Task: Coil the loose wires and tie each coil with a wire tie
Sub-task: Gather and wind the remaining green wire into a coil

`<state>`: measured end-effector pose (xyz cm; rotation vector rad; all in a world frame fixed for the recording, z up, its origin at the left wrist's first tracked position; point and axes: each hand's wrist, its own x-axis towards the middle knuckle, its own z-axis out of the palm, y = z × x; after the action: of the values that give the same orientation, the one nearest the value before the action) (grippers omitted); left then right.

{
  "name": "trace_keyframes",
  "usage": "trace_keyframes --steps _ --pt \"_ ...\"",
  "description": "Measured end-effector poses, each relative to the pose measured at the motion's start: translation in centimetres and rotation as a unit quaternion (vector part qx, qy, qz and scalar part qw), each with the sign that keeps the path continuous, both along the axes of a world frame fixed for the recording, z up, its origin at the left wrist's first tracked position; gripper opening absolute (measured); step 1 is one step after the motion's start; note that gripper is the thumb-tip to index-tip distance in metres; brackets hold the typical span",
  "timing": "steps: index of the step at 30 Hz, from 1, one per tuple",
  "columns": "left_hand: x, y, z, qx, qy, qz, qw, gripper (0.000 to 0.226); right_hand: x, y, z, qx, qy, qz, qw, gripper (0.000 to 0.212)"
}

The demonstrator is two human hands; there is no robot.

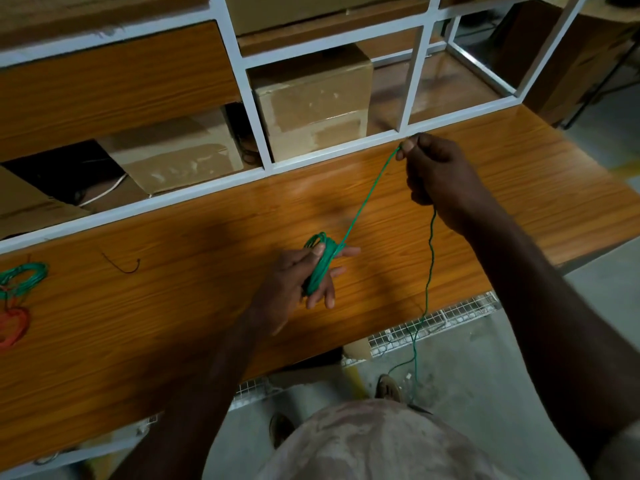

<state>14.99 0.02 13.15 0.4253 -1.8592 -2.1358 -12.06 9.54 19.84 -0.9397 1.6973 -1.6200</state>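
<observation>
You are winding green wire (367, 199) above an orange wood-grain table (173, 306); left of it are lying green (24, 275) and red coils (12, 327), beyond it a white-painted frame (256, 133).

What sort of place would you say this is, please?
Probably a workshop or storeroom: a wooden workbench with a white metal frame, cardboard boxes stacked behind it, and a bare concrete floor.

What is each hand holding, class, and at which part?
The left hand grips the green wire coil wound round its fingers. The right hand pinches the same green wire's loose length at its fingertips.
</observation>
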Motion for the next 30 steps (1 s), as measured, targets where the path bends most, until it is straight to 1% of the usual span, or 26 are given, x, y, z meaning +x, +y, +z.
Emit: trace_keyframes --steps 1,3,5,7,11,13,15,19,23,27,30 --pt "0.1 0.5 0.5 0.017 0.018 -0.011 1.0 0.063 0.0 -0.2 -0.6 0.006 0.003 0.0 1.0 0.022" --pt "0.3 0.9 1.3 0.072 0.056 -0.029 0.995 0.064 0.2 -0.5 -1.7 0.011 0.008 0.008 1.0 0.024" --pt "0.5 1.1 2.5 0.145 0.094 -0.046 0.984 0.061 0.6 -0.6 -2.8 0.021 0.01 0.021 1.0 0.027" --pt "0.7 1.2 3.6 0.198 0.131 -0.057 0.97 0.057 1.1 -0.7 -3.8 0.04 0.016 0.033 0.999 0.03" --pt "0.2 0.8 5.1 0.258 0.182 -0.041 0.948 0.057 2.5 -0.8 -5.8 0.065 -0.002 0.06 0.996 0.026" --pt "0.0 0.5 5.8 0.279 0.2 -0.018 0.939 0.056 3.3 -0.7 -6.8 0.079 -0.009 0.06 0.995 0.029" --pt "-0.3 -0.2 6.3 0.292 0.217 0.015 0.931 0.055 4.3 -0.3 -7.7 0.095 -0.008 0.067 0.993 0.03" --pt "-0.8 -2.0 6.7 0.281 0.247 0.079 0.924 0.053 6.5 0.7 -9.3 0.137 -0.001 0.098 0.986 0.021" --pt "-1.4 -3.7 6.5 0.267 0.262 0.175 0.911 0.051 9.2 1.9 -9.2 0.154 -0.014 0.164 0.974 0.023" --pt "-1.8 -5.8 5.8 0.25 0.24 0.27 0.898 0.051 11.8 2.8 -7.5 0.132 -0.021 0.229 0.964 0.022" --pt "-2.0 -6.5 5.3 0.233 0.215 0.316 0.894 0.051 12.2 3.1 -5.6 0.129 -0.008 0.27 0.954 0.023"
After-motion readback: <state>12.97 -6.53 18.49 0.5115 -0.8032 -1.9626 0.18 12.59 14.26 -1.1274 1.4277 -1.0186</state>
